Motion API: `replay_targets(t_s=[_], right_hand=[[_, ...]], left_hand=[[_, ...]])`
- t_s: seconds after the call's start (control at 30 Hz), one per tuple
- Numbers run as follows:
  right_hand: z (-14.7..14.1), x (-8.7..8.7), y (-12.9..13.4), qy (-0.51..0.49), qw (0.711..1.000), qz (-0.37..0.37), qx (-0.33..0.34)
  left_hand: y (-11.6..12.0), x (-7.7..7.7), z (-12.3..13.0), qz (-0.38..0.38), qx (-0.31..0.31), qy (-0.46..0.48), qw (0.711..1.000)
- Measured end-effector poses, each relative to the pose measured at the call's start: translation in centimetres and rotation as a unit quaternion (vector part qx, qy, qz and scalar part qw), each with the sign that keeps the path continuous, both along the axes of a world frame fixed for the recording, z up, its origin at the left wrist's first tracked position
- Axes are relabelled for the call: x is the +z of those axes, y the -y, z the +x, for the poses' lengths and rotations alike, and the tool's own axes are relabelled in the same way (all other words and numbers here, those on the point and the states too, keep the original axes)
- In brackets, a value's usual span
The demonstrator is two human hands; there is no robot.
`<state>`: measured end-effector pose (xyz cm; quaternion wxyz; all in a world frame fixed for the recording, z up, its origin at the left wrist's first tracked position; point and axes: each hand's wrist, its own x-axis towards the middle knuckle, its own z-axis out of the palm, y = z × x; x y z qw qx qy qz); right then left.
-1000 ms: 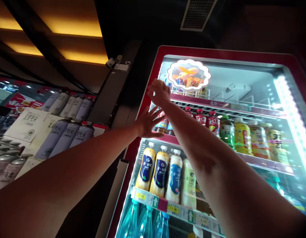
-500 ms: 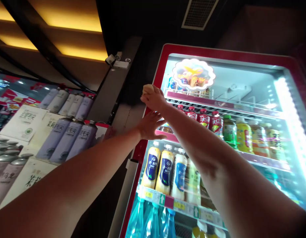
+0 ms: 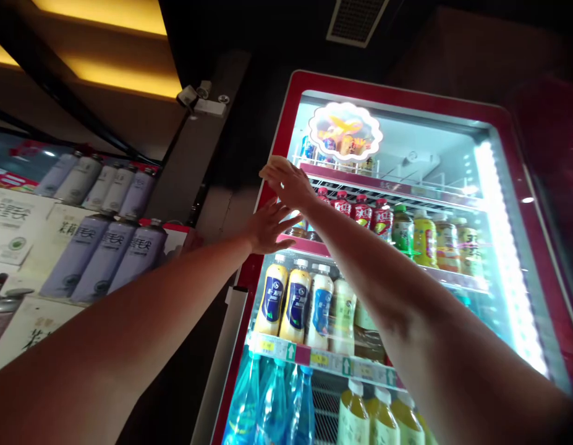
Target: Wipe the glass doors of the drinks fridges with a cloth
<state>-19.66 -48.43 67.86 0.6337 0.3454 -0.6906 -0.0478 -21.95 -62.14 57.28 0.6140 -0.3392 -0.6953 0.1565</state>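
- At far left, white boxes (image 3: 17, 225) stand among lilac bottles (image 3: 96, 253); what either hold, I can't tell.
- The left hand (image 3: 270, 227) is empty and spread, fingers apart, by the red frame (image 3: 251, 272) of a lit drinks fridge; contact is unclear.
- Just above, the right hand (image 3: 293, 185) curls over a pale pad (image 3: 280, 163) at the frame's upper left side; I can't make out what the pad is.
- Inside the fridge, teal bottles (image 3: 272, 402) sit low down, below yellow bottles with blue labels (image 3: 295, 301).
- Farther right, red-capped bottles (image 3: 363, 213) share a shelf with a green-capped bottle (image 3: 402, 232) and a yellow one.
- Pale-labelled bottles (image 3: 383, 417) of yellowish drink fill the bottom.
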Motion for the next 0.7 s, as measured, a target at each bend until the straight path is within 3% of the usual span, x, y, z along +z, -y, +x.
replay_targets(t_s=[0.07, 0.17, 0.27, 0.33, 0.43, 0.53, 0.6, 0.7], right_hand=[[-0.2, 0.5, -2.8, 0.01, 1.0, -0.022, -0.012], [-1.2, 2.1, -8.2, 0.009, 0.985, -0.165, -0.04], [-2.3, 2.7, -10.3, 0.002, 0.96, -0.278, -0.024], [-2.6, 1.9, -9.7, -0.002, 0.967, -0.254, 0.009], [-2.4, 0.0, -9.3, -0.023, 0.992, -0.121, 0.005], [-1.8, -0.6, -13.0, -0.022, 0.997, -0.074, -0.031], [-1.6, 0.2, -17.1, -0.007, 0.989, -0.142, -0.046], [-1.8, 2.0, -21.5, 0.033, 0.947, -0.314, -0.059]], left_hand=[[0.0, 0.0, 0.4, -0.008, 0.002, -0.002, 1.0], [0.1, 0.0, 0.9, -0.013, 0.013, 0.001, 1.0], [-0.5, 0.0, 1.4, -0.009, 0.026, 0.02, 0.999], [-1.6, 0.0, 1.9, 0.019, 0.026, 0.02, 0.999], [-4.3, -0.1, 2.9, 0.098, 0.051, 0.001, 0.994], [-6.8, -0.3, 4.1, 0.153, 0.102, -0.003, 0.983], [-8.0, -0.5, 4.7, 0.173, 0.129, 0.002, 0.976], [-9.4, -0.8, 5.3, 0.19, 0.17, 0.016, 0.967]])
